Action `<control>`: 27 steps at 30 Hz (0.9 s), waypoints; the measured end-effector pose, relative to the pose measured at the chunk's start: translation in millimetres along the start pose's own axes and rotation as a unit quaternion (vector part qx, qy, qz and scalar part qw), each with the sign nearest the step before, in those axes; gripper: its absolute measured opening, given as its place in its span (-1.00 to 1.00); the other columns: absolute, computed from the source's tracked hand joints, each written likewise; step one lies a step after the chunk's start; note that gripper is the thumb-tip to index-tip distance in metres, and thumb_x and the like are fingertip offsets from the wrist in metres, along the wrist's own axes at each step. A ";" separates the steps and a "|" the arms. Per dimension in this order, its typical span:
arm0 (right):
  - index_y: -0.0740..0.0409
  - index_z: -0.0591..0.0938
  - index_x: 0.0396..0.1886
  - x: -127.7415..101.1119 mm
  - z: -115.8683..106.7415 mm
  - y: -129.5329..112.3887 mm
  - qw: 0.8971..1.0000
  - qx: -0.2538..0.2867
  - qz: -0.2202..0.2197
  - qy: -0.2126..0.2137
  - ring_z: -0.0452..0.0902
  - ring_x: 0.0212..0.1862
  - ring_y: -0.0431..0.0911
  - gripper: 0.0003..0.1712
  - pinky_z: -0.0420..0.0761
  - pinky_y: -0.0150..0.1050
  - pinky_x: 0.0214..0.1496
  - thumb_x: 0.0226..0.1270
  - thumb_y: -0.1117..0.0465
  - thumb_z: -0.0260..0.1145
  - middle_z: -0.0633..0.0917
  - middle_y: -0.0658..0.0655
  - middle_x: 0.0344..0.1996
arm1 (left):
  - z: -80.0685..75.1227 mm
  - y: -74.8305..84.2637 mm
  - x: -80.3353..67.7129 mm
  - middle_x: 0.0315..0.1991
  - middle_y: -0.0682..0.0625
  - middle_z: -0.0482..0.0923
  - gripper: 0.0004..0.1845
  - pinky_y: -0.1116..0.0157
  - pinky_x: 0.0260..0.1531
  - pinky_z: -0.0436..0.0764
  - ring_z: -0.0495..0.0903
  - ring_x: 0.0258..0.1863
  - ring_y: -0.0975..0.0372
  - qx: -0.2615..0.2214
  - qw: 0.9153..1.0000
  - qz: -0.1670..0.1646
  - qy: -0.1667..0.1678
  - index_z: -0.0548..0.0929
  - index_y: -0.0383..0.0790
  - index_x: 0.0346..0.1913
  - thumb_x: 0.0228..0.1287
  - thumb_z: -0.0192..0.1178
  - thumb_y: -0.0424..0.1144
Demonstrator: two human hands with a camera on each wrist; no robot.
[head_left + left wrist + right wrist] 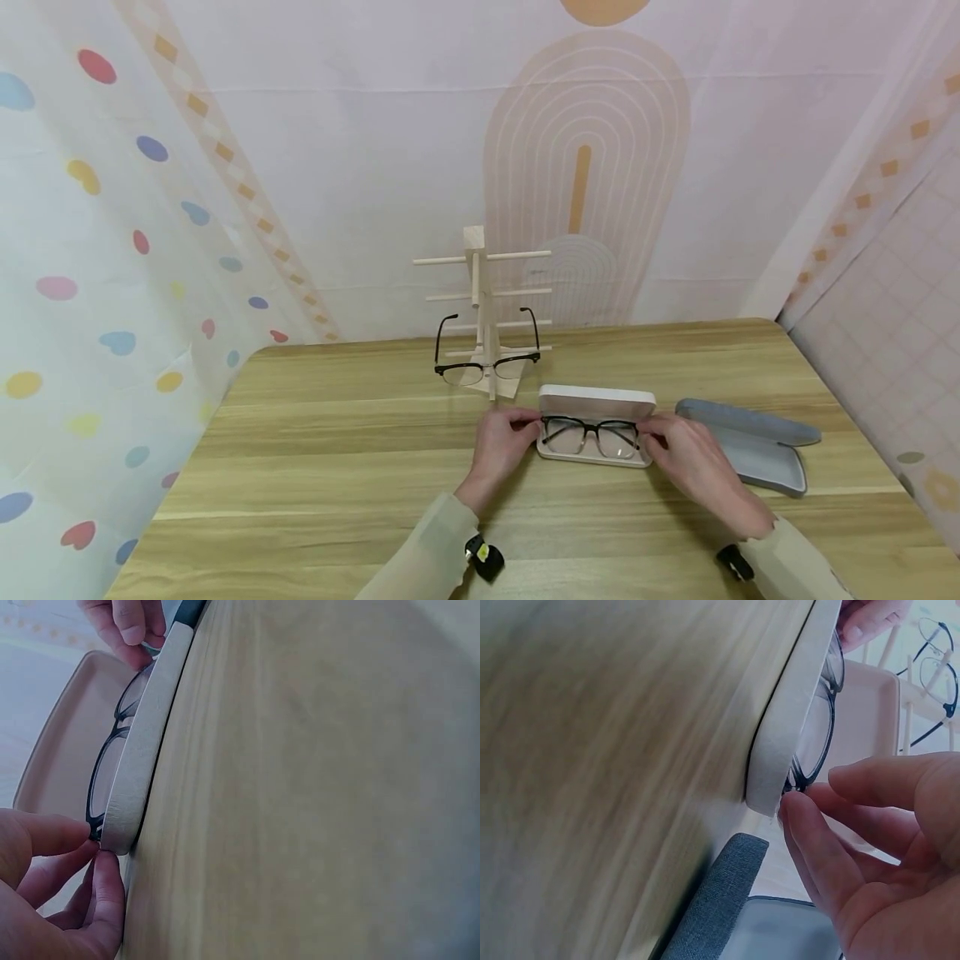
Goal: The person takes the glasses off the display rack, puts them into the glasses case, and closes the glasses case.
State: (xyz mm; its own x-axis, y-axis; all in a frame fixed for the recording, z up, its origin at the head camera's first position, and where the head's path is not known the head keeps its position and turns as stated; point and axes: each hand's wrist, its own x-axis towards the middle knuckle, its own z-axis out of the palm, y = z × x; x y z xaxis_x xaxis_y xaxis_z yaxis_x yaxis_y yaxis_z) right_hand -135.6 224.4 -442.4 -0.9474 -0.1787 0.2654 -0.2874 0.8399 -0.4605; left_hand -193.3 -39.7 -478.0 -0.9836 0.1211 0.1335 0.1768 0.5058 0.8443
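A pair of black-rimmed eyeglasses (591,427) sits in an open white glasses case (596,460), its lid raised at the back. My left hand (502,443) holds the left end of the frame, with the thumb (109,881) close against the case's end in the left wrist view. At the other end, my right hand (686,454) has its fingertips on the frame's corner; the right wrist view shows a finger (810,825) touching there. The folded temples show behind the lenses.
An open grey glasses case (765,458) lies right of the white one, close to my right hand. Behind stands a wooden peg rack (491,333) bearing another pair of eyeglasses (516,358). A patterned cloth (360,167) hangs along the table's (315,467) back edge.
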 end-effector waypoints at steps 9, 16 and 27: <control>0.18 0.81 -0.12 -11.5 -10.6 -4.7 0.998 0.028 0.046 0.044 0.66 -0.20 -0.01 -0.80 0.66 0.01 -0.17 0.37 0.35 0.32 0.77 0.14 -0.17 | -6.3 0.5 -11.8 -0.13 -0.12 0.76 -0.80 0.17 -0.08 0.70 0.71 -0.12 0.10 -0.045 0.999 -0.003 -0.023 0.78 -0.36 -0.06 0.33 0.34 -0.33; 0.26 0.70 0.10 -17.1 -16.8 -11.3 0.991 0.076 0.078 0.083 0.69 -0.02 0.14 -0.72 0.67 0.14 0.00 0.53 0.22 0.27 0.72 0.24 -0.01 | -8.5 8.7 -18.6 -0.04 -0.21 0.69 -0.58 0.21 -0.08 0.72 0.71 -0.05 0.01 -0.116 0.992 -0.022 -0.038 0.58 -0.50 0.19 0.38 0.30 -0.31; 0.30 0.43 0.47 -8.8 -14.8 -13.7 0.985 0.138 0.077 0.074 0.60 0.15 0.33 -0.39 0.57 0.30 0.14 0.63 0.03 0.16 0.48 0.42 0.37 | -1.3 17.4 -10.3 0.19 -0.28 0.57 -0.31 -0.05 0.18 0.60 0.61 0.17 -0.08 -0.108 0.992 -0.032 -0.049 0.33 -0.38 0.51 0.53 0.14 -0.01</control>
State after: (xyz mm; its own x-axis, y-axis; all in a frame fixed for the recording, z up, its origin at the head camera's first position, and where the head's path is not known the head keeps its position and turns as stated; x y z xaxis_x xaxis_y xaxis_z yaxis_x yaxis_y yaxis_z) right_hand -121.2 222.0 -425.9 -0.9576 0.0346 0.2859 -0.1885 0.6755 -0.7128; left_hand -180.1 -33.3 -464.0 -0.9828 0.1816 0.0334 0.0915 0.3219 0.9423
